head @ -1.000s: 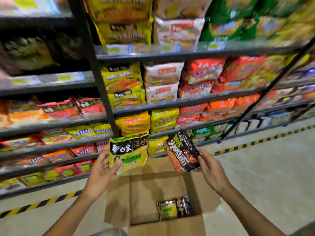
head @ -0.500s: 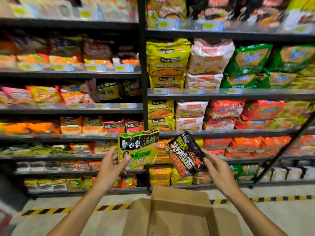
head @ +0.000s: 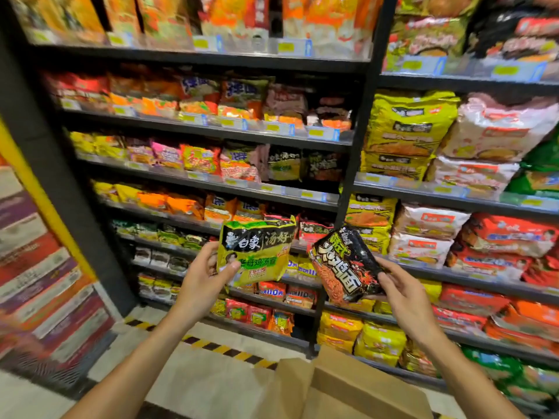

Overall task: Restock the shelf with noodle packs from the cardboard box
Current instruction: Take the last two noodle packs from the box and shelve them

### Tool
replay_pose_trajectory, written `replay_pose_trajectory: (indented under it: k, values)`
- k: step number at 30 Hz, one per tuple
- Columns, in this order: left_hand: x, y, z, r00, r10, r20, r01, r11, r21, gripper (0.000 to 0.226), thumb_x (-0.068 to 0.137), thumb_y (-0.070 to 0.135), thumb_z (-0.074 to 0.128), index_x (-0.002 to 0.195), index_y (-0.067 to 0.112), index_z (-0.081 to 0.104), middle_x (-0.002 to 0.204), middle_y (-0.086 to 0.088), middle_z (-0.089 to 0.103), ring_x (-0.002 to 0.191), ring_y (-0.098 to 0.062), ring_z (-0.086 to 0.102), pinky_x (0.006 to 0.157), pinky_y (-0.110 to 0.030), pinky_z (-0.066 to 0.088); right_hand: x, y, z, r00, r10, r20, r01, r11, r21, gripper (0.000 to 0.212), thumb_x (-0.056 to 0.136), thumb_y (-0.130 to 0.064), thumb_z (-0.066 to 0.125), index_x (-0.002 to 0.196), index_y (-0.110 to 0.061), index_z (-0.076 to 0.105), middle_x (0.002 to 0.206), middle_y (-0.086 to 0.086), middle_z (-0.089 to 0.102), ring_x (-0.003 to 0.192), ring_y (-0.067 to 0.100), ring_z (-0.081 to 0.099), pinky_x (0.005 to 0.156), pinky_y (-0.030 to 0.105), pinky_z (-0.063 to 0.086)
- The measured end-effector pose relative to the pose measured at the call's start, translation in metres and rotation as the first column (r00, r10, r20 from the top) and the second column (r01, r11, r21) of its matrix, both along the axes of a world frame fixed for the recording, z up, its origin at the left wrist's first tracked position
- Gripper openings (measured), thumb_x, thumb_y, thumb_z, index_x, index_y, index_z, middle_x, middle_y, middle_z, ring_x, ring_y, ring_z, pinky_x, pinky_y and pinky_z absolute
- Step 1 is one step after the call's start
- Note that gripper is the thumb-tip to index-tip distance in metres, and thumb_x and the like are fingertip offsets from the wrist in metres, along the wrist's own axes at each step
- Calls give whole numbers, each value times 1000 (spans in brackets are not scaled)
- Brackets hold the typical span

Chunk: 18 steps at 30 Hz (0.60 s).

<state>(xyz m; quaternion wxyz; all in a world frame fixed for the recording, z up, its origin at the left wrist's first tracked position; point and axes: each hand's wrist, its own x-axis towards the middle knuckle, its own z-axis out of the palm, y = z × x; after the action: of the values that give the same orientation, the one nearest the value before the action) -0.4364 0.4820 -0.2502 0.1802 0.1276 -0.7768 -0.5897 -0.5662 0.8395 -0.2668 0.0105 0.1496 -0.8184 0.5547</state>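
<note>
Both hands hold a pack up in front of the shelf (head: 193, 131), and the matching stock lies above and ahead of them: on the third row of the left bay, at its right end, stand green-and-black packs (head: 284, 164) and, just beside them, black-and-orange packs (head: 323, 166). These look like the likely homes, so the coming move is up and forward, and neither hand is clearly nearer.

The left hand (head: 205, 275) grips the green-and-black noodle pack (head: 257, 252) by its lower left corner, thumb across the front. The pack stands nearly upright, its printed face toward the camera. The right hand (head: 402, 293) pinches the black-and-orange noodle pack (head: 344, 264) at its right edge; this one is tilted, its long axis running from upper left to lower right. The two packs sit near each other without touching.

Both are soft, glossy film bags, slightly crumpled and likely to flex when pushed in. The cardboard box (head: 357, 388) sits low in front, its flaps open, below the right forearm.
</note>
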Motion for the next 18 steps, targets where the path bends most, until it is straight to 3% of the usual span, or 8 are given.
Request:
replay_pose_trajectory:
  k: [2, 4, 7, 9, 11, 13, 16, 18]
  values:
    - [3, -18, 7, 999, 27, -43, -26, 999, 23, 75, 88, 44, 71, 150, 23, 34, 151, 10, 40, 138, -11, 41, 112, -37, 39, 1, -25, 3, 1000, 10, -9, -10, 1000, -11, 32, 101, -29, 53, 132, -33, 61, 124, -7, 69, 112, 16, 67, 89, 54, 56]
    - [3, -41, 8, 997, 33, -75, -30, 998, 51, 71, 93, 26, 67, 153, 20, 28, 139, 15, 37, 130, -3, 39, 105, -27, 37, 1, -52, 7, 1000, -11, -17, 10, 1000, -19, 34, 102, -19, 52, 127, -40, 62, 123, -8, 70, 112, 13, 66, 91, 52, 56]
    - [-1, -85, 13, 995, -18, -95, 19, 1000, 4, 38, 94, 19, 64, 123, 39, 48, 119, 18, 57, 106, 13, 57, 93, -25, 46, 0, -93, 17, 998, -53, -26, 53, 999, 5, 36, 102, -23, 52, 125, -51, 57, 131, -3, 65, 119, 16, 62, 95, 48, 55]
    - [-5, -116, 19, 996, -31, -87, 28, 999, -33, 35, 94, 23, 66, 111, 49, 50, 109, 4, 67, 102, -1, 65, 88, -34, 53, 1, -122, 25, 997, -74, -38, 74, 997, 4, 34, 103, -21, 51, 128, -44, 55, 134, -1, 62, 117, 13, 61, 91, 30, 55]
    - [-12, -144, 24, 994, -56, -91, 52, 998, -40, 36, 94, 29, 66, 104, 60, 51, 105, -5, 64, 93, -15, 64, 83, -42, 51, 0, -147, 32, 995, -96, -42, 96, 995, -9, 35, 103, -14, 49, 135, -28, 55, 126, 0, 60, 100, 0, 60, 70, 8, 50]
    - [-21, -171, 23, 993, -79, -89, 76, 996, -37, 43, 94, 30, 65, 93, 70, 48, 91, 3, 52, 80, -6, 51, 75, -32, 44, -4, -169, 35, 992, -117, -51, 117, 993, -14, 36, 103, -10, 49, 135, -25, 55, 124, 2, 61, 97, -1, 60, 65, 6, 49]
    - [-40, -195, 18, 991, -98, -86, 95, 995, -31, 36, 94, 28, 65, 101, 56, 43, 92, 14, 48, 83, 5, 47, 80, -26, 37, -7, -191, 35, 986, -149, -77, 150, 989, 6, 35, 103, -14, 50, 127, -39, 55, 129, 4, 65, 111, 11, 64, 75, 16, 53]
    - [-54, -205, 15, 987, -116, -113, 114, 993, -20, 36, 94, 24, 65, 115, 44, 44, 113, 27, 43, 104, 10, 45, 90, -21, 37, -10, -201, 34, 984, -168, -66, 169, 985, 16, 35, 103, -12, 50, 127, -36, 57, 125, 2, 66, 105, -2, 64, 74, 14, 52]
